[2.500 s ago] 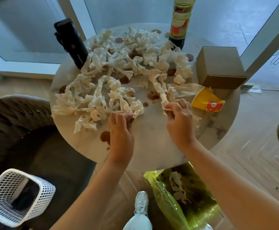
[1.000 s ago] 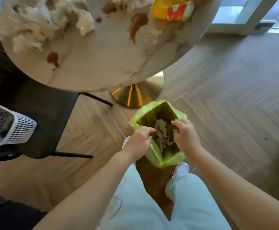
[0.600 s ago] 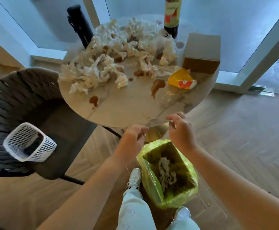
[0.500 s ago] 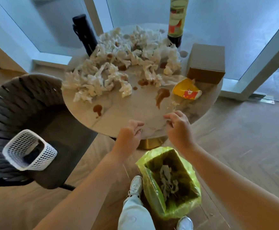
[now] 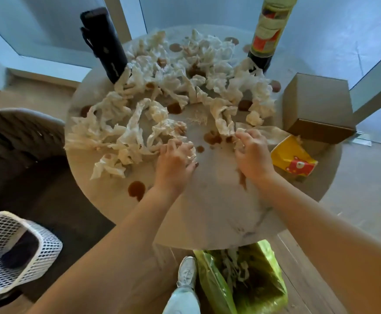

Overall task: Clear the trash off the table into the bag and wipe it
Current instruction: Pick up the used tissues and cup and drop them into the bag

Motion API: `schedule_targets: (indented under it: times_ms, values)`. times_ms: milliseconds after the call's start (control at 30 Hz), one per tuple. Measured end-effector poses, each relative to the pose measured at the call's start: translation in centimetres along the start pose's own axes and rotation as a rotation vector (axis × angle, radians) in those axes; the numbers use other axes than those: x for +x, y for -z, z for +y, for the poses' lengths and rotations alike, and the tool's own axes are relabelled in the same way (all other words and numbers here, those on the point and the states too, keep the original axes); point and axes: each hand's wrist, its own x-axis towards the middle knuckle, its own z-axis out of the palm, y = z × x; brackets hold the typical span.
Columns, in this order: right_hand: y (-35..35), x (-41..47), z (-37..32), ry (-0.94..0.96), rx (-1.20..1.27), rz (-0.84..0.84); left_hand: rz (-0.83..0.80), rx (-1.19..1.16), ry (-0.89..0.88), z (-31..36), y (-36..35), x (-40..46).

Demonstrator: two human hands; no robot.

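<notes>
Crumpled white tissues [image 5: 162, 91] with brown stains cover the far half of the round marble table [image 5: 210, 214]. My left hand [image 5: 173, 162] curls its fingers round a tissue wad at the pile's near edge. My right hand [image 5: 251, 152] grips another tissue close to a brown spill [image 5: 212, 138]. A green trash bag [image 5: 241, 282] stands open on the floor under the table's near edge, with tissues inside. A flattened yellow and red paper cup [image 5: 292, 158] lies just right of my right hand.
A black flask [image 5: 104, 45] stands at the back left, a dark bottle [image 5: 267, 30] at the back right, a cardboard box [image 5: 317, 107] on the right edge. A brown spill [image 5: 136, 189] lies near the left front. A white mesh basket [image 5: 13, 250] sits on a dark chair.
Both hands dropped tissues into the green bag, rose back over the table edge and now grip fresh tissues at the near side of the pile.
</notes>
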Motion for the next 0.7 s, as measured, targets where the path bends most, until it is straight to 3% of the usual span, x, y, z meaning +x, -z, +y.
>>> schedule_targets:
  times_ms: [200, 467, 700]
  values:
    - [-1.6, 3.2, 0.1, -0.032, -0.120, -0.121, -0.034, -0.088, -0.065, -0.7, -1.2, 1.0]
    - [-2.1, 3.9, 0.3, -0.053, -0.113, -0.109, 0.000, -0.143, -0.108, -1.2, -1.2, 0.0]
    - [-0.1, 2.1, 0.0, 0.058, -0.021, 0.083, 0.048, -0.149, -0.132, 0.0, -0.1, -2.6]
